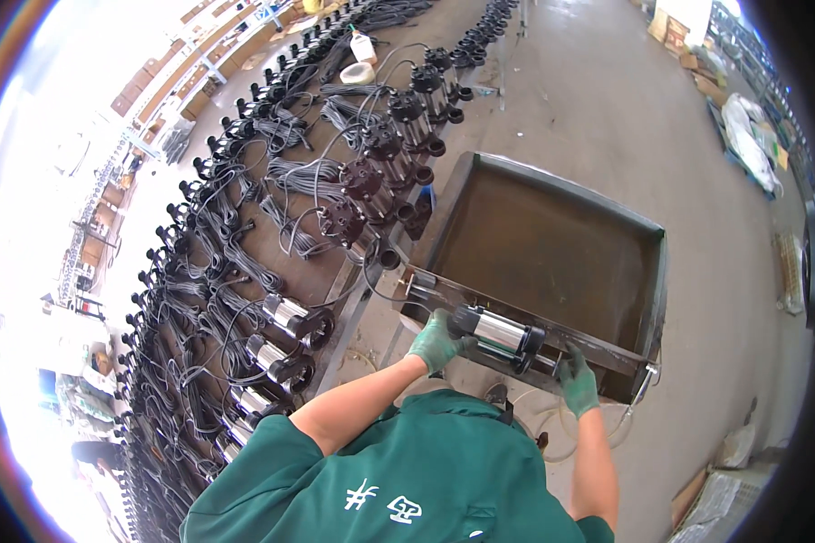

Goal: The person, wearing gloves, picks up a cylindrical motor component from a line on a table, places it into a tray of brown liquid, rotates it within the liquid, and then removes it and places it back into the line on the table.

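Along the near edge of the tank (pixel 566 189), the silver-and-black pump (pixel 498 333) lies lengthwise between the half-curled left hand (pixel 437 342), touching it, and half-curled right hand (pixel 579 384), just beyond, grips unclear.

Dk grn short-slv shirt (pixel 426 457), wht markings (pixel 405 509); L hand (pixel 436 342), R hand (pixel 579 384) grn-gloved.

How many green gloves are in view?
2: the left hand's glove is at the left end of the silver cylinder, the right hand's glove near its right end.
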Action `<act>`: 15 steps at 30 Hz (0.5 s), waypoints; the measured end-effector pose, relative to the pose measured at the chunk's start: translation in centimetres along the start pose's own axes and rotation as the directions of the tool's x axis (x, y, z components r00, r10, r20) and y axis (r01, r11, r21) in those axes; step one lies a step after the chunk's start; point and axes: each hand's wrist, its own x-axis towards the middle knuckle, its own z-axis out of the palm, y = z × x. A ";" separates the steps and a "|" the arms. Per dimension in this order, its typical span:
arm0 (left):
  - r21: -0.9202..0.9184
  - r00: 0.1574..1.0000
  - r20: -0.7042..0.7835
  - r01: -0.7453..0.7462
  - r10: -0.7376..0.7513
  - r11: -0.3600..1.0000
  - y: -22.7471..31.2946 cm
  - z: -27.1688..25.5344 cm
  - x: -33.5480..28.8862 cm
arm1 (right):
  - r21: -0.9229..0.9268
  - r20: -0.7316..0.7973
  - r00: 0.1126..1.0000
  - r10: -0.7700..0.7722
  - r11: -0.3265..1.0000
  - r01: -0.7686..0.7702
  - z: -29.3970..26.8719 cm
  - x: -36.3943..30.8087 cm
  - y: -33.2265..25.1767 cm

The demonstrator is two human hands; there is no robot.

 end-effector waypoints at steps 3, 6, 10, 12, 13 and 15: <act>0.023 1.000 -0.019 -0.003 0.004 1.000 0.8 0.1 -0.1 | -0.468 0.079 0.815 -0.573 0.701 0.538 -1.4 -1.2 -0.4; 0.048 1.000 0.020 0.002 -0.003 0.999 1.8 -0.1 -0.1 | -0.383 0.124 0.843 -0.524 0.758 0.528 -1.8 -1.0 -0.2; 0.055 1.000 -0.008 0.012 -0.012 0.998 1.6 0.2 -0.4 | 0.262 0.207 0.934 0.292 0.903 -0.340 -0.6 3.3 2.3; 0.004 1.000 -0.013 0.010 -0.010 1.000 1.4 0.0 -0.5 | 0.302 0.169 0.958 0.233 0.913 -0.275 0.6 3.9 3.3; 0.047 1.000 -0.021 -0.016 0.017 0.999 1.5 0.0 -0.6 | 0.297 0.178 0.968 0.178 0.928 -0.225 0.6 3.7 3.7; 0.052 1.000 -0.009 0.000 0.001 0.999 1.7 -0.4 -0.7 | 0.339 0.190 0.974 0.121 0.923 -0.181 1.2 3.9 4.4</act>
